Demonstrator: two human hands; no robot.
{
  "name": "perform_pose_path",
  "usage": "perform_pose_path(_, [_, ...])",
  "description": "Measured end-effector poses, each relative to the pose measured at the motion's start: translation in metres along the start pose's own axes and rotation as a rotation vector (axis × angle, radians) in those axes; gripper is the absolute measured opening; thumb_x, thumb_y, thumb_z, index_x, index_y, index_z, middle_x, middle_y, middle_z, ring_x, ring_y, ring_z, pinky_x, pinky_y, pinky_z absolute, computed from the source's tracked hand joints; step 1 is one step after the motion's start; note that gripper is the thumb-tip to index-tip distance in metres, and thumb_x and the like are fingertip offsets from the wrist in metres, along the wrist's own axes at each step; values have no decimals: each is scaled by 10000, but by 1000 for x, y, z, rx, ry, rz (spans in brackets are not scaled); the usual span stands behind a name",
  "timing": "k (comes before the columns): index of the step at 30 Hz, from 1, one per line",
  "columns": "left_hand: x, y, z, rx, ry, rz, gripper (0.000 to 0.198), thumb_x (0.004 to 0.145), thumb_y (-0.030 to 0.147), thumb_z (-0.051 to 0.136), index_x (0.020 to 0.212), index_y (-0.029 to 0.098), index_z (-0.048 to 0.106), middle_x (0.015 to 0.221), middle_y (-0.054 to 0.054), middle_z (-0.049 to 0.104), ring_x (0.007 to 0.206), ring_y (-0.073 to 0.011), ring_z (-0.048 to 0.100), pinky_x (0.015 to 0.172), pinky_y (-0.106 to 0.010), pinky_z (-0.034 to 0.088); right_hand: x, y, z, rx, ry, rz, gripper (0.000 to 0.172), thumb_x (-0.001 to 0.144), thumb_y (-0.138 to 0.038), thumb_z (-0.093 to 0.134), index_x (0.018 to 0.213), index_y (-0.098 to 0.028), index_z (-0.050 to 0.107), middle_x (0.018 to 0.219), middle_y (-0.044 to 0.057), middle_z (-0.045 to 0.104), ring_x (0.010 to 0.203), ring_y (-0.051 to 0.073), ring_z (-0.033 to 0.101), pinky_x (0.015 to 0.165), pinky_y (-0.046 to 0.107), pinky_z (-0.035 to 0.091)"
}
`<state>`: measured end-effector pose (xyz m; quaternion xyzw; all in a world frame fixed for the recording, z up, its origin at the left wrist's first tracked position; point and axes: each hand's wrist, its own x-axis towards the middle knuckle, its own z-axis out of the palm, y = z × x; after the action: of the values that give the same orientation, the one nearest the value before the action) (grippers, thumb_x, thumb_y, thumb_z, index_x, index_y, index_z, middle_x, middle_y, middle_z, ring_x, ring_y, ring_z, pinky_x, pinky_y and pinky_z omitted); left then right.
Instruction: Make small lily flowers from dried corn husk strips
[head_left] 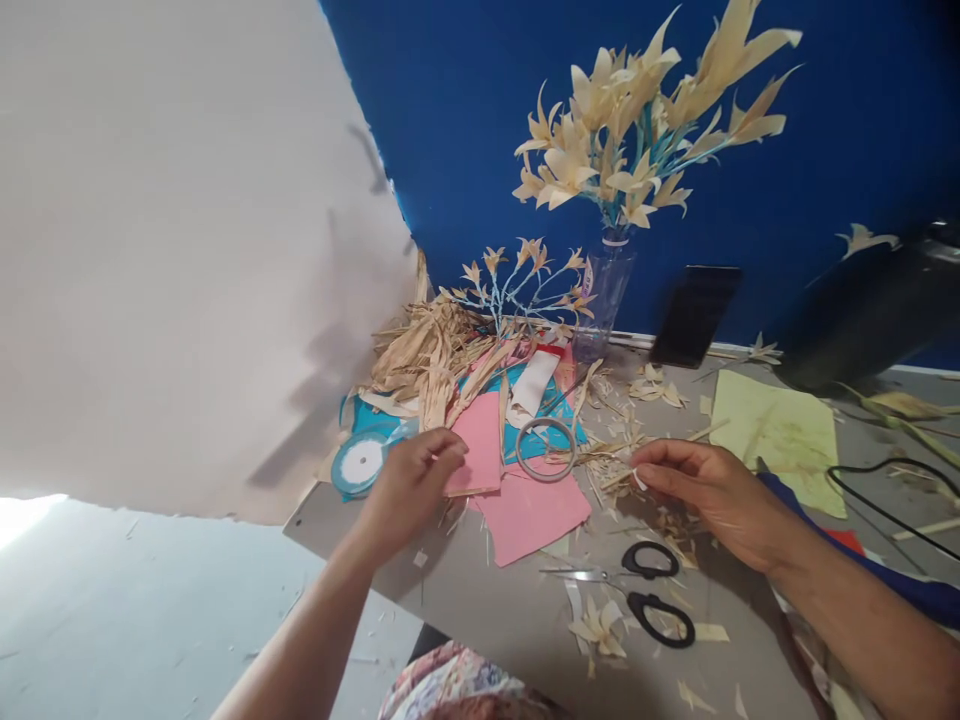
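My left hand is closed, thumb against curled fingers, over the left edge of a pink sheet; what it holds, if anything, I cannot make out. Just left of it lies a spool of light blue ribbon. My right hand pinches a small whitish piece between thumb and fingertips, above scattered straw-coloured scraps. Between the hands a roll of tape lies by a second pink sheet. Scissors with black handles rest, blades apart, below my right hand.
Dried husks are heaped at the back left, beside small husk flowers on blue stems. A clear bottle holds a large husk-flower bouquet. A phone leans on the blue wall. A yellow-green sheet and dark bottle stand right.
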<state>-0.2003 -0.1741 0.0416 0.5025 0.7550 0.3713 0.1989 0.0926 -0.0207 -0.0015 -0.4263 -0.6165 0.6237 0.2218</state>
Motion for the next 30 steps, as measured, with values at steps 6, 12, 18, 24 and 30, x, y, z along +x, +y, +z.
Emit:
perform_pose_path(6, [-22, 11, 38, 209, -144, 231, 227, 929, 214, 456, 963, 213, 681, 1035, -100, 695, 990, -249, 623, 836, -364, 485, 0, 1, -1, 23, -21, 17, 395, 678, -552, 805, 861, -205, 759, 787, 26, 682, 693, 154, 555, 625, 253, 435])
perform_pose_path(12, [-23, 10, 39, 279, -181, 186, 197, 924, 197, 461, 953, 208, 656, 1055, -103, 691, 978, -255, 623, 811, -367, 485, 2, 7, -3, 68, -62, 60, 380, 713, -523, 799, 913, -203, 755, 816, 42, 690, 740, 176, 595, 661, 267, 464])
perform_pose_path(18, [-27, 6, 41, 195, -105, 165, 185, 933, 195, 445, 881, 213, 622, 972, -90, 684, 942, -241, 611, 806, -357, 463, 3, 10, -4, 67, -63, 97, 361, 719, -523, 788, 897, -209, 762, 773, 41, 677, 690, 171, 579, 609, 263, 464])
perform_pose_path(24, [-26, 7, 35, 194, 3, 6, 155, 904, 202, 462, 777, 208, 551, 796, -53, 628, 761, -205, 566, 683, -320, 400, 4, 18, -8, 66, -74, 137, 365, 734, -518, 783, 921, -207, 739, 787, 34, 667, 684, 158, 556, 596, 247, 462])
perform_pose_path(30, [-22, 14, 30, 103, -130, -82, 227, 956, 239, 392, 761, 222, 506, 697, 11, 576, 675, -161, 528, 629, -282, 336, 5, 19, -9, 14, -75, 121, 399, 739, -548, 765, 933, -200, 740, 798, 40, 669, 718, 170, 556, 617, 245, 471])
